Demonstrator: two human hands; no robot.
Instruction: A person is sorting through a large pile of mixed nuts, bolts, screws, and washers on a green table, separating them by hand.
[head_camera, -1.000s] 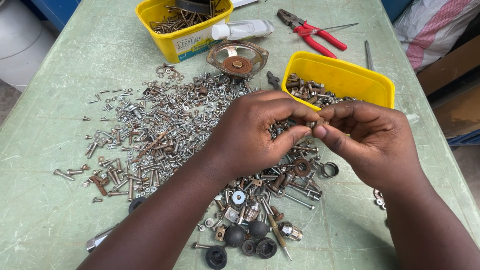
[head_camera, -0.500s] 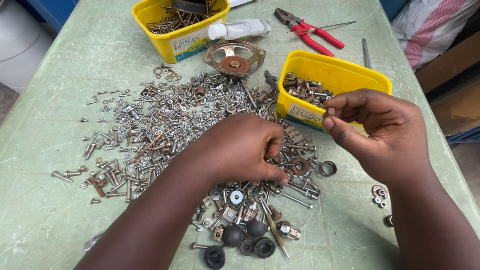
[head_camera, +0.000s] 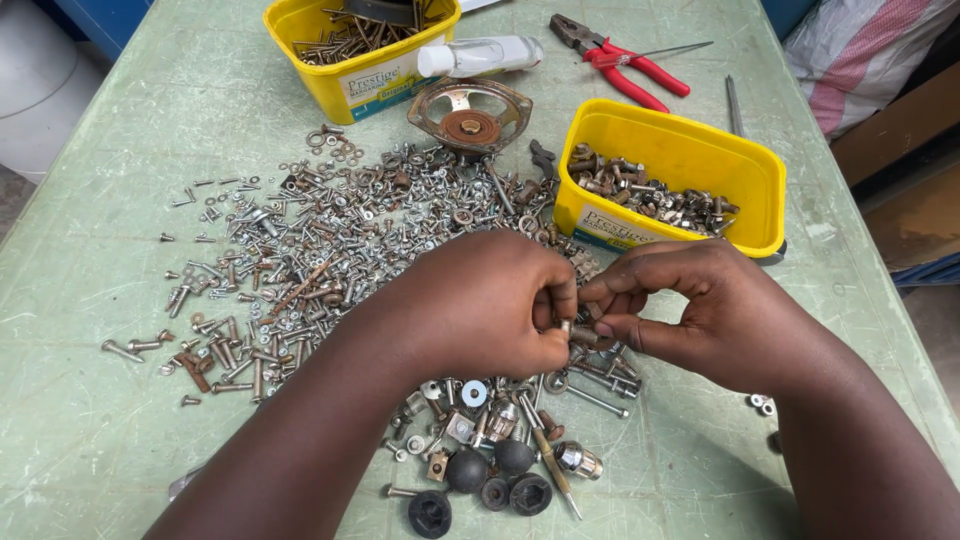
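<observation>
Both hands meet just in front of the near yellow tub (head_camera: 735, 165), over the near edge of the pile of screws (head_camera: 320, 250). The left hand (head_camera: 490, 305) and the right hand (head_camera: 710, 310) pinch a small bolt (head_camera: 578, 333) between their fingertips; it lies roughly crosswise between them, equally close to each. Both hands are curled, knuckles up, wrists low over the green table (head_camera: 90, 440). Red pliers (head_camera: 625, 60) lie beyond the tub

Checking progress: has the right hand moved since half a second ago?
Yes. The right hand came back from the yellow tub toward the left hand, over the hardware pile.
</observation>
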